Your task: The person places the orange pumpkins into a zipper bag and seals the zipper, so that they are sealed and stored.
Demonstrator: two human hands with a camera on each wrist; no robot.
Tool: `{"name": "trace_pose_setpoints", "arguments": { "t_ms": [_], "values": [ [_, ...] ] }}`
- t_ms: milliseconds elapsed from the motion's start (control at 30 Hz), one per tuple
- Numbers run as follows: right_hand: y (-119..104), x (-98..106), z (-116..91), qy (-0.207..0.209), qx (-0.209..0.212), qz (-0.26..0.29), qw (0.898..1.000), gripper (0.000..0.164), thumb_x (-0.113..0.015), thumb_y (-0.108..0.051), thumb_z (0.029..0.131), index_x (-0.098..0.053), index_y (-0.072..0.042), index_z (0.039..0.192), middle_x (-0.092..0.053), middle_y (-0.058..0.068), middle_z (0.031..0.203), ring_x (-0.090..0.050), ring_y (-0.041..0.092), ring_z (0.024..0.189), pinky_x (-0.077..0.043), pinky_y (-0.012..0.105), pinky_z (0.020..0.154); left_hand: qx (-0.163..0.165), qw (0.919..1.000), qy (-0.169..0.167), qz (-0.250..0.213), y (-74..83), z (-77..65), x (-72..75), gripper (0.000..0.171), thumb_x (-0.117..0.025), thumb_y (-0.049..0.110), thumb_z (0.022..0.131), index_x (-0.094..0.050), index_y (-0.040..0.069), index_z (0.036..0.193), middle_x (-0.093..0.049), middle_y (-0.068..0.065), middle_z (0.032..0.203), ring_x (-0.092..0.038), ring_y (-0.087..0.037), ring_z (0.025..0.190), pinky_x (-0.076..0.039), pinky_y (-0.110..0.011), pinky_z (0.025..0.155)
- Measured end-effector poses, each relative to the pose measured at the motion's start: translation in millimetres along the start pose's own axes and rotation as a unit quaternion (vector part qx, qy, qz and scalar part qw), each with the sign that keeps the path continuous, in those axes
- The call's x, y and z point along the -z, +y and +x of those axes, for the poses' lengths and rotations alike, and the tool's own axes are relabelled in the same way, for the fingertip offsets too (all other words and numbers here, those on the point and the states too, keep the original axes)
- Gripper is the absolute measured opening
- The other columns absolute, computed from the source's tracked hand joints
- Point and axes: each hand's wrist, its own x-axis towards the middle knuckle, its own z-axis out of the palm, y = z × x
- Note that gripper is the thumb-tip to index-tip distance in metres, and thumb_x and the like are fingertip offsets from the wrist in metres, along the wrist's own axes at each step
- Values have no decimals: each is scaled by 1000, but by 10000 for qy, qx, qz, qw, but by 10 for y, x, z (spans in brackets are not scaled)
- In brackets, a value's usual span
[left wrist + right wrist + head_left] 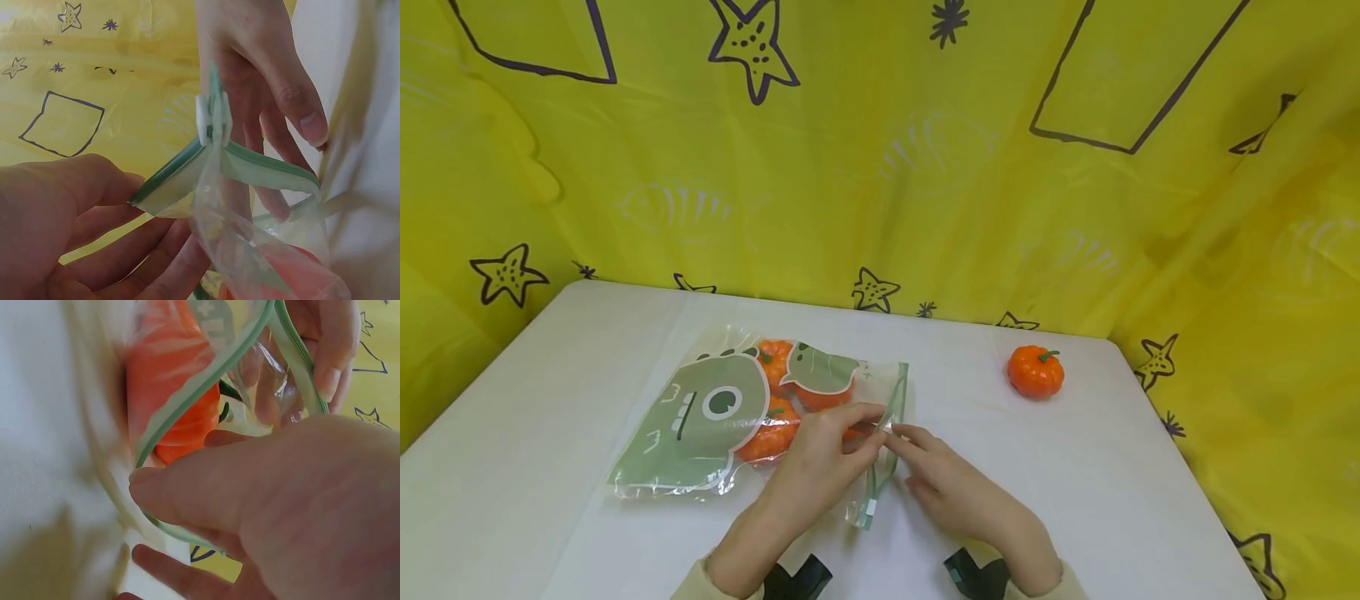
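Observation:
A clear zip bag (707, 417) with a green dinosaur print lies on the table, several orange toy pumpkins (771, 433) inside it. Its green-edged mouth faces right and gapes in the right wrist view, where a pumpkin (178, 381) shows just within. My left hand (823, 450) pinches the mouth's edge between thumb and fingers. Across from it, my right hand (955, 483) holds the rim, thumb (169, 487) on the edge and a fingertip inside the mouth. A white slider (212, 119) sits at one end of the green zip (269, 162).
One more orange toy pumpkin (1035, 372) with a green stem stands on the white table (1120, 467), at the back right. Yellow cloth (880, 167) with drawn stars hangs behind and along both sides. Black wrist mounts (797, 579) show at the bottom.

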Motion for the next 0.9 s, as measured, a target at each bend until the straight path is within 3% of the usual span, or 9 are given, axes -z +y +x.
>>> {"name": "trace_pose_setpoints", "arguments": {
  "t_ms": [267,567,800,900],
  "values": [
    [2,5,7,49,479,193,9987,52,-54,4,95,-52,-12,144,-45,5,154,-44,26,142,-40,46,113,34,9999,-26,142,-3,7,3,25,-68,10,91,-72,9,116,-75,-4,108,-70,-12,97,-59,-29,83],
    [25,-110,66,-34,904,289,9955,56,-50,8,93,-47,-8,146,-43,4,156,-40,25,144,-36,44,116,15,9995,6,323,-7,6,0,25,-69,12,90,-72,10,116,-75,-2,109,-68,-12,99,-58,-35,87],
    [-1,-147,73,-258,828,412,9954,57,-48,3,97,-42,-15,150,-36,-3,159,-36,20,147,-35,43,117,86,9995,-20,319,-7,-11,2,26,-68,11,90,-72,11,115,-74,0,110,-69,-12,99,-58,-34,87],
    [10,-119,60,-224,561,352,9976,56,-51,1,96,-43,-15,150,-38,-1,158,-37,21,146,-36,44,116,97,9995,-69,280,-1,-1,5,25,-67,11,91,-72,11,116,-75,-2,109,-69,-13,98,-59,-33,85]
  ]
}}
